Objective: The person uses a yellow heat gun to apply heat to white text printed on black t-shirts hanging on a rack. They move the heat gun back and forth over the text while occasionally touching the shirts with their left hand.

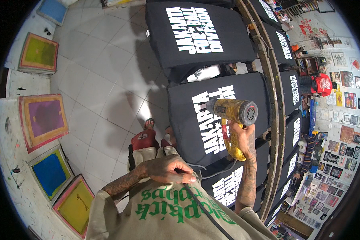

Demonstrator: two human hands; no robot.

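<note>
My right hand [243, 135] grips a yellow heat gun [233, 112] with a dark cylindrical barrel, held over a black shirt [188, 128] printed with white lettering on a flat board. The barrel lies sideways above the print. My left hand [175, 169] is closed on a dark cord [199, 203] in front of my body, near the lower edge of that shirt. A grey length of cord runs from there toward the heat gun's handle. Another printed black shirt [200, 34] lies on the board beyond, and a further one [228, 188] is partly behind my right arm.
A rail [275, 80] runs along the boards, with more printed shirts beyond it. A person in red [322, 84] is at the far right near a picture-covered wall. Framed screens [44, 122] lean along the left wall. My feet stand on the tiled floor [92, 104].
</note>
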